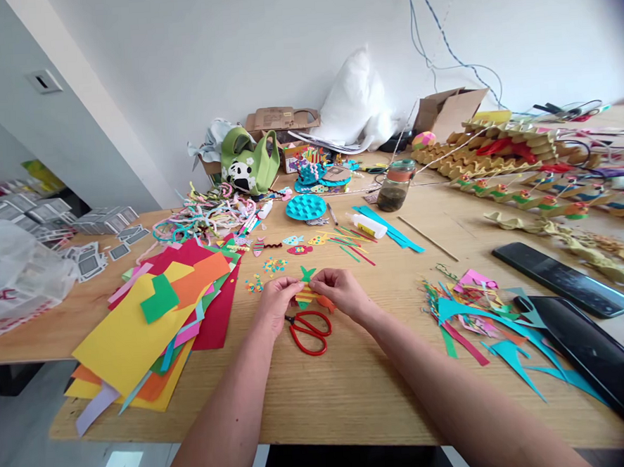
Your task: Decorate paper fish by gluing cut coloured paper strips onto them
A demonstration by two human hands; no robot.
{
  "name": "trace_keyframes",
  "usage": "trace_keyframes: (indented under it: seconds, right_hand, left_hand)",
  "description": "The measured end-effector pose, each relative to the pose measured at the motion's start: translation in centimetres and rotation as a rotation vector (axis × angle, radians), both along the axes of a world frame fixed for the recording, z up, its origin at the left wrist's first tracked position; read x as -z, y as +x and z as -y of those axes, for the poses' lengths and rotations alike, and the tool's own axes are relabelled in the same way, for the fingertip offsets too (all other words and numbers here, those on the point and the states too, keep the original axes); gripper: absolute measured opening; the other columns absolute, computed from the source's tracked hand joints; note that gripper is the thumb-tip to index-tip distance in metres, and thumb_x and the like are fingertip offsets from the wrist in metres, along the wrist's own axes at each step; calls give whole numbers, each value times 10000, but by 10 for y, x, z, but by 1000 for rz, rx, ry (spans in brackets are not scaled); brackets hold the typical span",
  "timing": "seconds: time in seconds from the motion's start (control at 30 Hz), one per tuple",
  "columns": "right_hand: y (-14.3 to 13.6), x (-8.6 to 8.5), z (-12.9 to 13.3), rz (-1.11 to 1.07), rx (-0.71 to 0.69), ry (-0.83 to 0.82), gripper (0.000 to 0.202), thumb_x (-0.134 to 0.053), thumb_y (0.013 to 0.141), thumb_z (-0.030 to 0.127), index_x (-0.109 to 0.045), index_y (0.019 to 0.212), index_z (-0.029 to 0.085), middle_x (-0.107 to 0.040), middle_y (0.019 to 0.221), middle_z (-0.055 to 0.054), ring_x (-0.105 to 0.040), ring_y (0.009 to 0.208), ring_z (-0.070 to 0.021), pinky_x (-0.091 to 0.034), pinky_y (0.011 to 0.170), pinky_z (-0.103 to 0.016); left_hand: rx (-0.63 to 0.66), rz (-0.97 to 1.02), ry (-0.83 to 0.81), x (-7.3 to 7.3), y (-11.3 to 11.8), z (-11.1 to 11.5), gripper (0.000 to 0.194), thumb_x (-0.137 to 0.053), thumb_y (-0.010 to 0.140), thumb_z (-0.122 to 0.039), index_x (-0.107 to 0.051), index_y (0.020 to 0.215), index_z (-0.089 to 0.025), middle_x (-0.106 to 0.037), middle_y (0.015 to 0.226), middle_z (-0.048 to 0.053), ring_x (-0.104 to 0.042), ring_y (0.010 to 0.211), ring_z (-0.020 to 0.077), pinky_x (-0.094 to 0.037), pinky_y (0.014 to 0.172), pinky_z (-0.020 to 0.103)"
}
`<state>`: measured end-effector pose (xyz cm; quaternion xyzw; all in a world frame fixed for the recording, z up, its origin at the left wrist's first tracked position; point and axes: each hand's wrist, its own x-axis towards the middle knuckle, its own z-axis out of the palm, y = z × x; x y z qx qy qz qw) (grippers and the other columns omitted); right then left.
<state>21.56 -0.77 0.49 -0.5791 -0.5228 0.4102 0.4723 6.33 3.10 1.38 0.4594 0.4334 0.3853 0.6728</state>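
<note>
Between my two hands is a small green paper fish (305, 287) with yellow stripes. The fingertips of my left hand (280, 297) pinch its left side, and those of my right hand (342, 291) pinch its right side. Fingers cover part of it. Red-handled scissors (310, 332) lie on the table just below, their blades partly hidden by my left hand. A bit of orange paper (325, 303) shows under my right hand. Beyond my hands lie finished paper fish, such as a red one (299, 250), and small paper dots (274, 265).
Stacked coloured paper (122, 337) is on the left, paper scraps (509, 352) and two black phones (563, 278) on the right. Farther back are a glue bottle (371, 226), blue strips (396, 234), a wooden stick (428, 237), a jar (395, 186) and a blue plate (305, 207).
</note>
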Motion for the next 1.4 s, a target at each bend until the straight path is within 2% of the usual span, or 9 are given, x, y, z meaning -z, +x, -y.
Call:
trace_keyframes:
  seconds: [0.13, 0.3, 0.53, 0.7, 1.07, 1.27, 1.4]
  right_hand:
    - [-1, -3, 2, -18, -11, -23, 306, -621, 695, 474, -583, 671, 171, -526, 569, 23, -421, 524, -100, -306, 478, -232]
    - [-1, -3, 2, -5, -19, -22, 313, -630, 684, 480, -550, 626, 183, -490, 516, 40, -404, 483, -92, -282, 446, -228]
    - [-2, -3, 2, -27, -17, -13, 302, -614, 689, 473, -542, 621, 188, -478, 517, 42, -393, 496, -95, -283, 465, -235]
    - [0, -3, 0, -84, 14, -9, 330, -633, 664, 495, -532, 626, 182, -459, 550, 48, -363, 517, -90, -274, 497, -245]
    - [-2, -6, 2, -89, 5, -45, 320, -667, 652, 467, -571, 655, 161, -495, 565, 43, -372, 519, -84, -267, 480, -230]
    - [-3, -3, 1, -77, 18, -35, 306, -652, 662, 465, -545, 625, 181, -479, 535, 47, -374, 496, -86, -267, 458, -228]
    - [-3, -4, 2, -91, 5, -31, 320, -665, 656, 481, -562, 636, 179, -486, 547, 43, -384, 505, -92, -278, 464, -233]
  left_hand:
    - [-17, -38, 70, 1, 1, 1, 207, -778, 531, -322, -690, 622, -159, -592, 549, -21, -447, 491, 78, -311, 463, 207]
    - [10, -48, 103, 1, 2, 2, 205, -766, 540, -339, -701, 622, -163, -595, 546, -16, -451, 498, 86, -303, 479, 216]
    - [21, 5, 31, 0, 2, 2, 230, -799, 507, -324, -691, 613, -151, -629, 583, 7, -510, 536, 100, -373, 524, 220]
    - [43, 55, -69, -3, 1, 3, 290, -812, 523, -386, -682, 636, -152, -654, 628, 23, -558, 570, 126, -430, 535, 240]
    - [-36, -68, 137, 6, 2, 0, 214, -785, 554, -350, -703, 620, -163, -612, 559, -8, -475, 504, 91, -347, 492, 217]
    - [-6, -36, 69, 4, 3, 2, 256, -789, 557, -383, -698, 653, -164, -643, 618, 10, -532, 557, 117, -375, 528, 230]
    - [-22, -36, 88, 4, 3, 3, 256, -807, 535, -359, -689, 644, -160, -630, 593, -3, -499, 528, 95, -339, 502, 217]
